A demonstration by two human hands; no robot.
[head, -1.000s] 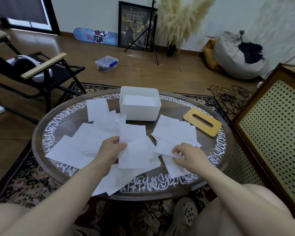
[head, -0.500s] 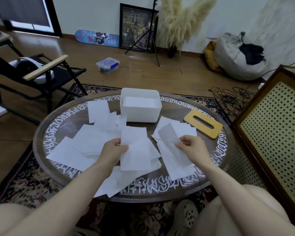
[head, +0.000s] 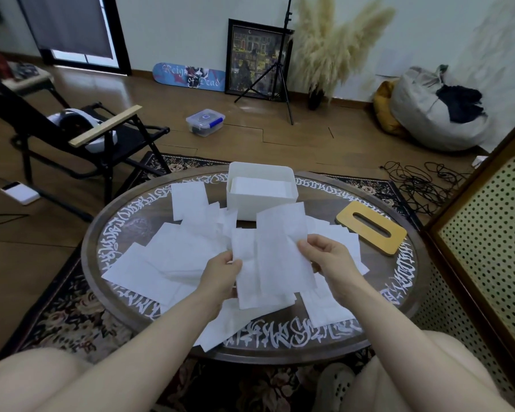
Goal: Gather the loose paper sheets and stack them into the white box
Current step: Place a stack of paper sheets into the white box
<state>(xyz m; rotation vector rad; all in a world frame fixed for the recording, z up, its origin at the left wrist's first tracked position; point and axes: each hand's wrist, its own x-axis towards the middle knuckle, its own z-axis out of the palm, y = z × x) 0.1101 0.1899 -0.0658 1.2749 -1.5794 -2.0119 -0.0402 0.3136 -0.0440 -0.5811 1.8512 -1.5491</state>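
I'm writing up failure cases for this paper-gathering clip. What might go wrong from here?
The right hand pinches its sheet only at one edge, so it may slip or crease while joining the left hand's sheet. Loose sheets overhang the table's near rim and might slide off if brushed by the forearms.

Both bare forearms reach in from six o'clock; the left hand [head: 220,276] and right hand [head: 329,257] each pinch thin white paper sheets [head: 277,257], thumbs on top.

The sheet in the right hand [head: 329,257] hides the near wall of the white box [head: 261,191], and loose papers [head: 173,257] cover much of the table [head: 399,292].
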